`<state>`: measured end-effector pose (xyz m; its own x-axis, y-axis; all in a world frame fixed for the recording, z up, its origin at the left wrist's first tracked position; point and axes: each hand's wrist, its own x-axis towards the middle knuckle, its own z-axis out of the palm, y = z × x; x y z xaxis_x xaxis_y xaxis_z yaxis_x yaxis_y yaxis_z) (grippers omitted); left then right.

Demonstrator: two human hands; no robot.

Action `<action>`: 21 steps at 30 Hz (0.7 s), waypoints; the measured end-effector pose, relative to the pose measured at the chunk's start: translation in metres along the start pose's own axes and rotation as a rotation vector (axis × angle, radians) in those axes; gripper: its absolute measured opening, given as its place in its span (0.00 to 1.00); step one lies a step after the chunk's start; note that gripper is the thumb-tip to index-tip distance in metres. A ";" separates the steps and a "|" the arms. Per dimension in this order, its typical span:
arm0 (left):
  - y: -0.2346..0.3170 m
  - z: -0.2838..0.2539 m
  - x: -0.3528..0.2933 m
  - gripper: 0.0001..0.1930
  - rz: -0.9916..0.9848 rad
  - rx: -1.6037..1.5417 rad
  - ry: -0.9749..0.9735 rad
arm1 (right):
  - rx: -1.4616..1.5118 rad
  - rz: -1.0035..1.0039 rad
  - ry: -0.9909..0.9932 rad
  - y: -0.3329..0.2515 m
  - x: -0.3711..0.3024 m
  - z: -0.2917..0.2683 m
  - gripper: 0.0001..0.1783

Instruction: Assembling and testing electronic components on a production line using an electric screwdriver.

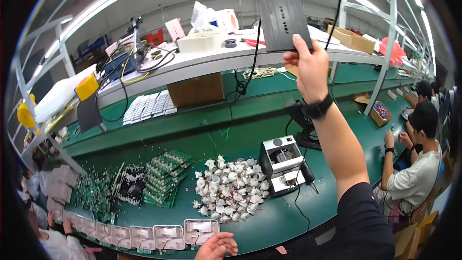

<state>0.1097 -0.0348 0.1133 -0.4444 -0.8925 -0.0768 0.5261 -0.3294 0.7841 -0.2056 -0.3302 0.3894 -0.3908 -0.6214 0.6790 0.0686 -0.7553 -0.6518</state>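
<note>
My right hand (308,70), raised with a dark band on its wrist, grips the lower right corner of a flat black ridged box (285,24). The thumb lies on the box's front face, and the fingers go behind it. The box is in front of the upper shelf. My left hand (216,246) is low at the bench's front edge, its fingers loosely bent with nothing visible in them. Nearest to it is a white rectangular plastic housing (201,231), the right end of a row of such housings with wires inside.
A heap of small white parts (232,190) lies mid-bench. Right of it stands a grey-and-black bench machine (284,163). Stacked green circuit boards (166,178) lie left. Overhead runs a cluttered shelf (192,67) with hanging cables. Co-workers (414,163) sit on the right; another works at lower left.
</note>
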 end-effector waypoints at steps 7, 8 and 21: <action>-0.004 0.012 -0.014 0.27 -0.003 0.002 0.032 | 0.119 0.106 0.133 0.012 0.060 -0.018 0.10; -0.006 0.010 -0.017 0.27 0.029 -0.021 0.033 | 0.154 0.058 0.080 0.011 0.060 -0.024 0.10; -0.010 0.018 -0.020 0.26 0.089 -0.025 -0.013 | -0.032 0.200 0.180 0.042 0.060 -0.037 0.16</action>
<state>0.1004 -0.0077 0.1179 -0.4043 -0.9146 0.0005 0.5821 -0.2568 0.7715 -0.2603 -0.3912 0.3905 -0.5292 -0.7086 0.4667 0.1332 -0.6127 -0.7790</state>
